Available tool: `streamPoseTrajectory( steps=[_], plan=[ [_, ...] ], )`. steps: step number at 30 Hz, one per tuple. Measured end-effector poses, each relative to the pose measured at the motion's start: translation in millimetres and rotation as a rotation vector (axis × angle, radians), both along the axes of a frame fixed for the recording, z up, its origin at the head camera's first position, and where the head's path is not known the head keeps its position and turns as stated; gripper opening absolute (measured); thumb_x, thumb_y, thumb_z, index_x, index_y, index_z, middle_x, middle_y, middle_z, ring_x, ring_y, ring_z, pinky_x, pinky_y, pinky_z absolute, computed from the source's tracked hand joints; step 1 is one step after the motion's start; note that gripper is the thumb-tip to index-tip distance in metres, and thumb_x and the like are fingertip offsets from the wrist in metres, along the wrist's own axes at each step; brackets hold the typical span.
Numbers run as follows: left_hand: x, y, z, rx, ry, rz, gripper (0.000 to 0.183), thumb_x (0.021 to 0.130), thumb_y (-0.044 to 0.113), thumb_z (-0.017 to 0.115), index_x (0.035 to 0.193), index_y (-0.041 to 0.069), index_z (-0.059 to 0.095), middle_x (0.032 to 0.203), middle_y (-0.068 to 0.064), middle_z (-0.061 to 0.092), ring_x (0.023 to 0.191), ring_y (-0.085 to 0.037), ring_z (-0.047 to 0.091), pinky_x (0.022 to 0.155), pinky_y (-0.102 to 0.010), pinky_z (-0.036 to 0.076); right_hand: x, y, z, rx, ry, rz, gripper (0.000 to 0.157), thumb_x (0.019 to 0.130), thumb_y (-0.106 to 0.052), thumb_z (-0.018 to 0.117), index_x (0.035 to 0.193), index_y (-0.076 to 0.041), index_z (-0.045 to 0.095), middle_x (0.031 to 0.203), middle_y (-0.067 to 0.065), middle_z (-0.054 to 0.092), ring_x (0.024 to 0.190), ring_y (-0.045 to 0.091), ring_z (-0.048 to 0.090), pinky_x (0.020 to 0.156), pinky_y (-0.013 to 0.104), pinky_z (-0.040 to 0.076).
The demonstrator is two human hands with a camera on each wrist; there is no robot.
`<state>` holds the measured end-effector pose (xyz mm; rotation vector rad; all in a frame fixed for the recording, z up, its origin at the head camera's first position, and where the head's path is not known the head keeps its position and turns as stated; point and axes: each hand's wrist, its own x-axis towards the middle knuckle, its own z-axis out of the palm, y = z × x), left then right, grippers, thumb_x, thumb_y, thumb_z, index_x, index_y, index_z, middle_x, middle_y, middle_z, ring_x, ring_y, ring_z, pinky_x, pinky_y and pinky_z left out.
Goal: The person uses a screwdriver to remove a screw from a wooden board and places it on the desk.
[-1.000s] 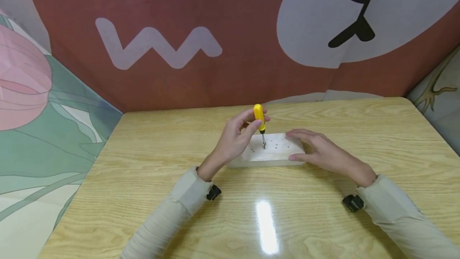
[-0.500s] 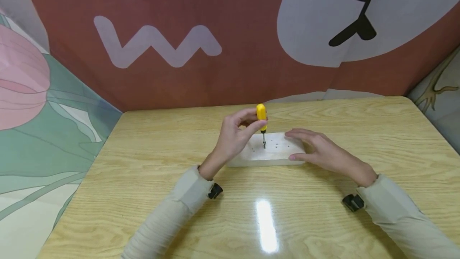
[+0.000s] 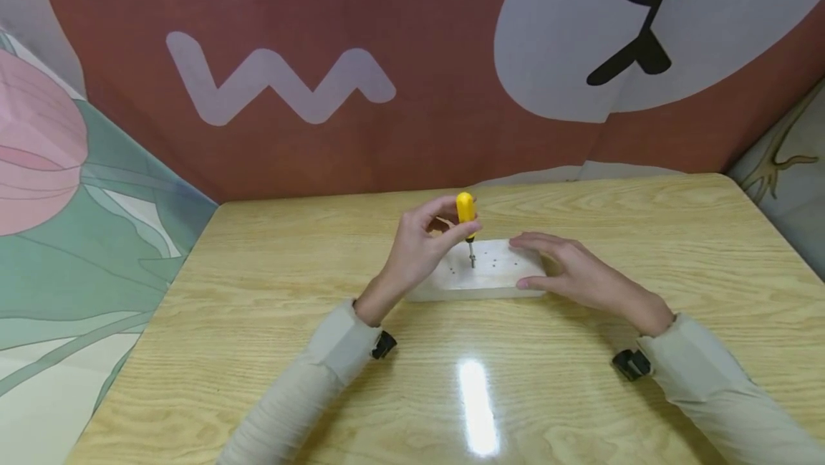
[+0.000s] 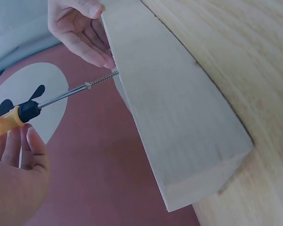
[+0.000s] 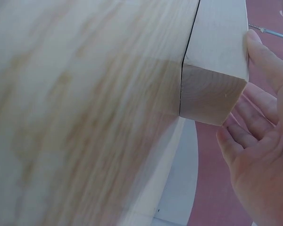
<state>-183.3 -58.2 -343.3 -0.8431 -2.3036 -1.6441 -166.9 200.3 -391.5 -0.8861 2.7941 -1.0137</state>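
A yellow-handled screwdriver (image 3: 465,208) stands nearly upright in my left hand (image 3: 414,244), its handle pinched between thumb and fingers. The shaft's tip meets the head of a screw (image 4: 103,78), whose point is at the top face of a pale wooden block (image 3: 493,279). Much of the screw's thread shows above the wood in the left wrist view. My right hand (image 3: 573,271) holds the block's right end, thumb at the near top edge and fingers along the far side. Several small dark holes or marks dot the top face.
The block lies on a light wood-grain table (image 3: 290,257). Behind the table rises a reddish-brown wall (image 3: 438,92) with painted shapes. Each sleeve carries a small black device (image 3: 384,344) near the wrist.
The screwdriver handle tilts slightly and shifts a little as my left thumb and fingers move on it. The right hand and block stay in place.
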Motion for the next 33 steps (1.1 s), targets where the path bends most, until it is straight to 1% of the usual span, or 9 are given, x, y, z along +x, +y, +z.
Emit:
streamPoseTrajectory(
  steps=[6,8,11,14,16,21,24,28,33],
  plan=[
    [1.1,-1.5,4.0,-0.049,0.006,-0.053,0.034,0.094,0.011,0.068,0.127,0.004,0.064,0.109,-0.014,0.074,0.084,-0.019,0.063,0.066,-0.018,0.047,0.0,0.3,0.1,0.001,-0.014,-0.008,0.062,0.085,-0.027,0.079,0.137,-0.002,0.057,0.144,0.022,0.053,0.136,0.042,0.046,0.110,0.060,0.040],
    [1.1,-1.9,5.4,-0.045,0.000,-0.083,0.037,0.095,0.010,0.066,0.131,0.002,0.061,0.114,-0.014,0.073,0.087,-0.020,0.066,0.067,-0.018,0.049,0.3,0.7,0.7,-0.001,-0.017,-0.008,0.062,0.085,-0.028,0.078,0.138,-0.002,0.056,0.144,0.023,0.053,0.136,0.043,0.045,0.109,0.061,0.039],
    [0.4,-2.8,5.7,-0.004,-0.030,-0.148,0.042,0.096,0.005,0.064,0.136,0.000,0.055,0.119,-0.018,0.071,0.095,-0.023,0.070,0.074,-0.022,0.056,0.5,0.9,1.1,-0.003,-0.023,-0.007,0.061,0.086,-0.029,0.077,0.138,-0.002,0.056,0.144,0.023,0.053,0.136,0.044,0.045,0.109,0.062,0.039],
    [0.0,-4.2,5.0,0.049,-0.069,-0.201,0.044,0.096,0.000,0.061,0.139,-0.002,0.051,0.120,-0.021,0.068,0.102,-0.028,0.069,0.080,-0.029,0.060,0.4,0.6,1.0,-0.003,-0.029,-0.009,0.062,0.086,-0.028,0.078,0.138,-0.002,0.056,0.144,0.023,0.053,0.136,0.044,0.045,0.110,0.061,0.038],
    [0.1,-4.9,4.9,0.065,-0.092,-0.217,0.044,0.097,-0.001,0.059,0.140,-0.002,0.050,0.121,-0.022,0.068,0.105,-0.029,0.068,0.083,-0.031,0.060,0.2,0.3,0.9,-0.002,-0.032,-0.013,0.062,0.085,-0.028,0.078,0.138,-0.002,0.056,0.144,0.022,0.053,0.137,0.043,0.045,0.110,0.060,0.038],
    [1.1,-4.8,5.8,0.075,-0.119,-0.224,0.038,0.098,0.000,0.057,0.136,-0.004,0.053,0.122,-0.022,0.067,0.107,-0.030,0.069,0.088,-0.031,0.060,0.6,0.2,1.4,-0.005,-0.024,-0.010,0.062,0.085,-0.028,0.078,0.137,-0.002,0.057,0.143,0.023,0.054,0.136,0.043,0.046,0.109,0.061,0.039],
    [0.9,-4.2,5.8,0.083,-0.113,-0.220,0.033,0.097,0.000,0.059,0.130,-0.006,0.058,0.120,-0.023,0.068,0.105,-0.031,0.070,0.088,-0.032,0.060,1.8,0.8,2.5,-0.012,-0.021,-0.005,0.061,0.086,-0.028,0.078,0.137,-0.002,0.057,0.143,0.023,0.054,0.136,0.044,0.046,0.109,0.061,0.039],
    [0.4,-3.6,5.3,0.094,-0.108,-0.196,0.028,0.094,-0.001,0.063,0.122,-0.007,0.063,0.116,-0.023,0.071,0.102,-0.032,0.071,0.086,-0.031,0.060,2.2,1.1,3.1,-0.020,-0.023,0.000,0.060,0.086,-0.028,0.077,0.137,-0.002,0.057,0.143,0.023,0.054,0.136,0.044,0.045,0.109,0.061,0.039],
    [0.5,-3.2,6.0,0.121,-0.129,-0.174,0.027,0.091,-0.001,0.068,0.118,-0.006,0.065,0.112,-0.023,0.072,0.098,-0.036,0.072,0.082,-0.030,0.061,0.8,0.8,1.1,-0.018,-0.025,-0.003,0.061,0.085,-0.028,0.078,0.137,-0.003,0.057,0.144,0.023,0.053,0.137,0.044,0.045,0.110,0.061,0.038]
  ],
)
